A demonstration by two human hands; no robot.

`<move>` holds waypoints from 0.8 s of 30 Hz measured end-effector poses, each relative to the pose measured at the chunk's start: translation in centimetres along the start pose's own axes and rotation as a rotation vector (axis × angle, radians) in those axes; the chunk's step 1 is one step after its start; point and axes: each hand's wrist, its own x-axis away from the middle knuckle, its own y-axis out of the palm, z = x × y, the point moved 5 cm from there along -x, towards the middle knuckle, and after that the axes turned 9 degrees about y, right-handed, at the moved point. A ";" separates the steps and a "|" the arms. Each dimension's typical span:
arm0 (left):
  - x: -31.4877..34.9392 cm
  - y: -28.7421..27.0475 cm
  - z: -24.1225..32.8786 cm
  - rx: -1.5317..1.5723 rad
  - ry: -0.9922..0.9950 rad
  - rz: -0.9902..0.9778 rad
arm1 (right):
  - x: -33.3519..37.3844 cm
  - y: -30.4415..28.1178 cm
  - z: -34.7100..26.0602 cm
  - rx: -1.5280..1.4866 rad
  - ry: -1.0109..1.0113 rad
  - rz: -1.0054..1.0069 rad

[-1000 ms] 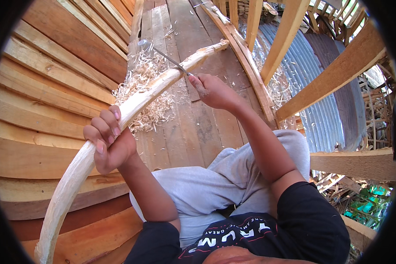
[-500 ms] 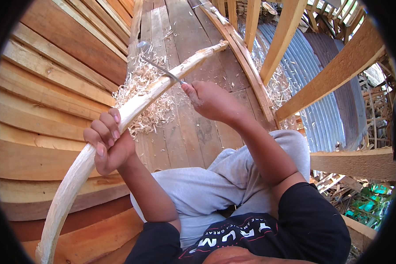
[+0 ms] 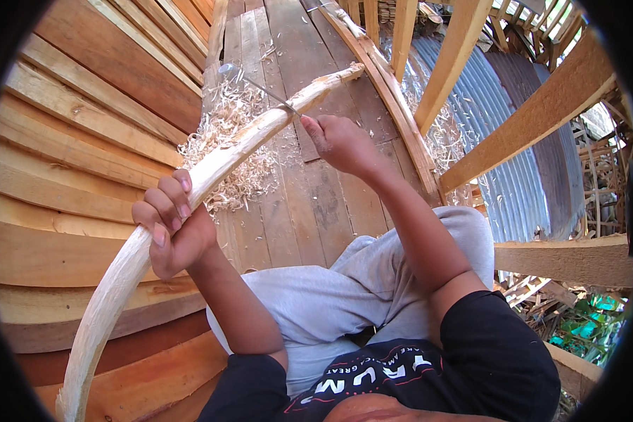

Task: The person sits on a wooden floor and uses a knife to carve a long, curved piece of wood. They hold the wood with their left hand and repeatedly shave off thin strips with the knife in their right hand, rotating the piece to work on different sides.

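Observation:
A long pale peeled wooden pole (image 3: 235, 151) runs on a slant from the lower left to the wooden rail at the far right. My left hand (image 3: 174, 228) is wrapped around it near its middle. In my closed right hand (image 3: 341, 143) is a knife (image 3: 266, 93), its thin blade lying across the pole's far part. The fingers hide the knife's handle. Beyond the blade the pole's surface looks rougher and browner, while nearer it is smooth and whitish.
Curly wood shavings (image 3: 243, 176) heap on the plank floor (image 3: 320, 211) beneath the pole. Boards form a wall (image 3: 84, 190) at left. Wooden railing posts (image 3: 454, 67) stand at right, with corrugated metal sheets (image 3: 513, 162) beyond. My crossed legs (image 3: 302, 295) are close below.
My right hand has slid the knife farther out along the pole, away from me and slightly right. The left hand keeps its hold, and the pole stays almost in place.

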 end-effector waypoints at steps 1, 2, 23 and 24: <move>-0.1 0.0 -0.1 0.003 -0.012 -0.001 | -0.4 0.2 0.3 -0.058 -0.027 -0.054; -0.1 -0.1 -0.1 0.013 -0.002 -0.004 | -0.3 0.6 0.9 -0.019 -0.022 -0.036; 0.0 -0.3 0.2 -0.004 -0.003 0.019 | -1.4 0.6 1.6 -0.005 -0.001 -0.087; 0.0 -0.9 0.2 0.002 0.011 0.034 | -1.5 0.9 1.6 0.005 0.002 -0.099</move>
